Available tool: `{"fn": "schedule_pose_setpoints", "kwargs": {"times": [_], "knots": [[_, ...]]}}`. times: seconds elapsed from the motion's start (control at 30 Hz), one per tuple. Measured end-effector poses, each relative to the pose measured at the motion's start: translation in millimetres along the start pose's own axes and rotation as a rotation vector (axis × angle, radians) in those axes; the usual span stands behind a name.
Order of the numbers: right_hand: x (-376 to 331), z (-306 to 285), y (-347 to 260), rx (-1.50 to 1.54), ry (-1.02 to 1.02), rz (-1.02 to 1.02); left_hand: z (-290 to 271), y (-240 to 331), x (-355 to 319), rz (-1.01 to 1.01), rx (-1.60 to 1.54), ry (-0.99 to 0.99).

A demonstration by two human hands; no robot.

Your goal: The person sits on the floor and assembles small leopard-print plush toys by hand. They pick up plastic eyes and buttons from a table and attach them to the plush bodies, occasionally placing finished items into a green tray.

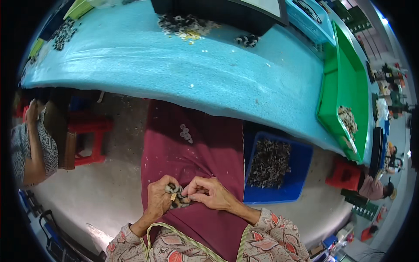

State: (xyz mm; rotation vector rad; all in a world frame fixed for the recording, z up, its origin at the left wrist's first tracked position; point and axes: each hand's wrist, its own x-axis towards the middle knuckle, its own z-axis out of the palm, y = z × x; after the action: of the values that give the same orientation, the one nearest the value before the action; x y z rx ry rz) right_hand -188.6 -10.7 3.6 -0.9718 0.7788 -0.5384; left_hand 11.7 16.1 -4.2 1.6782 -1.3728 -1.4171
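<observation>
Both hands meet over my lap, on a dark red apron (192,153). Between them is a small fuzzy piece (183,201), mottled grey, black and orange-brown, with a little tan tab (173,197) on it. My left hand (158,198) is closed round its left side. From the right, my right hand (213,194) pinches at the piece with thumb and forefinger; whether anything finer sits in that pinch is too small to tell. Higher on the apron lie several small whitish discs (186,133).
A table with a light blue cover (174,70) spans ahead, bearing piles of small black-and-white pieces (185,26), a black box (218,13) and a green tray (345,65). Right of my lap, a blue bin (301,170) holds many dark pieces. Red stools (94,139) and a seated person (35,144) are left.
</observation>
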Motion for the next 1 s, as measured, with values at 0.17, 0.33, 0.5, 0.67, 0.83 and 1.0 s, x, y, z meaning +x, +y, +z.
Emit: {"fn": "schedule_pose_setpoints", "kwargs": {"times": [0.17,0.33,0.5,0.67,0.83,1.0], "knots": [[15,-18,-27,-0.398,-0.262,-0.084,-5,0,-7,0.146,0.107,-0.026],[39,-80,-20,-0.858,0.178,-0.175,3,11,-8,0.329,0.071,-0.039],[96,-77,-17,-0.893,0.370,-0.226,0,12,-4,0.418,0.114,-0.048],[146,-79,0,-1.044,0.286,-0.382,-1,8,-8,0.398,0.090,-0.048],[164,-82,14,-1.347,0.200,-0.233,-1,5,-9,0.385,0.070,-0.025],[167,-86,19,-1.350,0.159,-0.210,-3,8,-7,0.400,0.024,-0.025]]}}
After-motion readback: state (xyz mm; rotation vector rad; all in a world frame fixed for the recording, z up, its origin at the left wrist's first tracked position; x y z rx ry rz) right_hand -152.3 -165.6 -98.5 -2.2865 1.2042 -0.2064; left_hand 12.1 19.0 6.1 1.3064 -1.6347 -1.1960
